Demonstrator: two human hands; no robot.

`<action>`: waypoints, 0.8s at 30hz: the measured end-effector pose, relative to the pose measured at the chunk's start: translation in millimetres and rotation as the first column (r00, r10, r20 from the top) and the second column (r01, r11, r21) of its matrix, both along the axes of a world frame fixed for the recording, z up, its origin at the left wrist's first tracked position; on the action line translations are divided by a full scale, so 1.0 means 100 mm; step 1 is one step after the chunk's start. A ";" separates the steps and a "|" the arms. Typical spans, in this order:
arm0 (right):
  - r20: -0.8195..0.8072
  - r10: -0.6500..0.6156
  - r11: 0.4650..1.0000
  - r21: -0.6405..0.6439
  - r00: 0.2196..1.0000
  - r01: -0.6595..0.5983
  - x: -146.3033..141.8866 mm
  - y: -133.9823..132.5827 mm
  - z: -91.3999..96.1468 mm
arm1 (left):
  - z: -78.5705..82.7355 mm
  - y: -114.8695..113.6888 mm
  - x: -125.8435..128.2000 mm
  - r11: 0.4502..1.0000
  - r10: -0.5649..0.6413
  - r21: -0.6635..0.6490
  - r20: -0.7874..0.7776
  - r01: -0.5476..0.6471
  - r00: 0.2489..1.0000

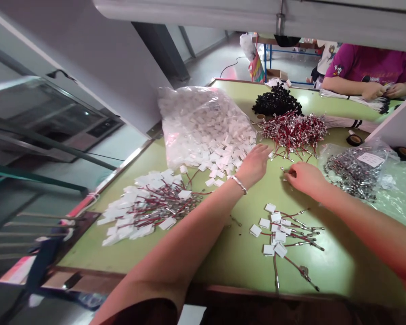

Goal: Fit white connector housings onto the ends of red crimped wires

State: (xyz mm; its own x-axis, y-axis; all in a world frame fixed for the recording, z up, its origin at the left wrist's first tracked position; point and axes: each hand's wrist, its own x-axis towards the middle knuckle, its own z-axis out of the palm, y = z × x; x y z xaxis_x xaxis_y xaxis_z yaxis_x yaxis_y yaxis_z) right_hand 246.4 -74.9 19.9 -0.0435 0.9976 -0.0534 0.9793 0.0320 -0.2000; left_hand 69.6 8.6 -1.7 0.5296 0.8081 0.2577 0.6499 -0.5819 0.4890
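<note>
Reaching into the spill of small white plastic housings at the mouth of their clear bag, we have our left hand lying palm down, fingers loosely extended onto the loose pieces; whether it has hold of one we cannot tell. A silver bracelet sits on that wrist. Our right hand rests just beside it on the green table, fingers curled together and pinching a short metal-tipped piece at its fingertips, right at the near edge of the heap of red wires. Just below our right hand lies a small cluster of finished red leads with white housings. Well off to the left of our left arm a much larger pile of the same assembled leads spreads over the table. Right of the right hand a clear bag of metal terminals lies open. Behind the red wires sits a black bundle. At the far right end of the table, a person in a magenta shirt works with both hands on a sheaf of white wires.
</note>
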 end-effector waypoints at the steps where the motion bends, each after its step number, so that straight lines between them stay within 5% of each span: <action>1: 0.021 -0.026 1.000 0.002 0.999 0.026 -0.05 0.04 -0.03 | 0.00 0.03 0.04 0.999 -0.032 0.011 -0.053 0.033 0.998; 4: 0.002 -0.089 0.996 0.017 0.996 0.089 -0.10 0.11 -0.09 | -0.01 0.13 0.16 0.995 -0.092 0.012 -0.195 0.096 0.977; 7: -0.258 -0.144 0.990 -0.047 0.956 0.136 -0.01 0.13 -0.07 | -0.03 0.20 0.21 0.997 -0.080 -0.008 -0.238 0.081 0.968; 10: -0.665 -0.259 0.966 -0.191 0.700 0.175 0.14 0.06 0.03 | 0.00 0.22 0.16 0.999 -0.043 0.008 -0.232 0.046 0.972; 13: -0.815 -0.314 0.949 -0.287 0.487 0.131 0.25 -0.08 0.10 | 0.12 0.18 0.07 0.996 0.022 0.085 -0.203 -0.005 0.979; 16: -0.804 -0.281 0.959 -0.260 0.523 0.116 0.28 -0.24 0.10 | 0.29 0.03 0.02 0.989 0.122 0.091 -0.017 -0.120 0.992; 19: -0.804 -0.281 0.958 -0.263 0.524 0.111 0.27 -0.39 0.08 | 0.41 -0.28 0.04 0.961 0.231 -0.212 0.259 -0.178 0.938; 20: -0.812 -0.286 0.957 -0.268 0.509 0.110 0.25 -0.43 0.08 | 0.43 -0.40 0.05 0.911 0.281 -0.388 0.333 -0.141 0.900; 22: -0.822 -0.277 0.960 -0.256 0.498 0.111 0.21 -0.50 0.10 | 0.43 -0.63 0.08 0.717 0.375 -0.695 0.450 0.054 0.811; 24: -0.816 -0.241 0.970 -0.220 0.525 0.104 0.17 -0.56 0.11 | 0.39 -0.80 0.09 0.529 0.497 -0.811 0.534 0.250 0.684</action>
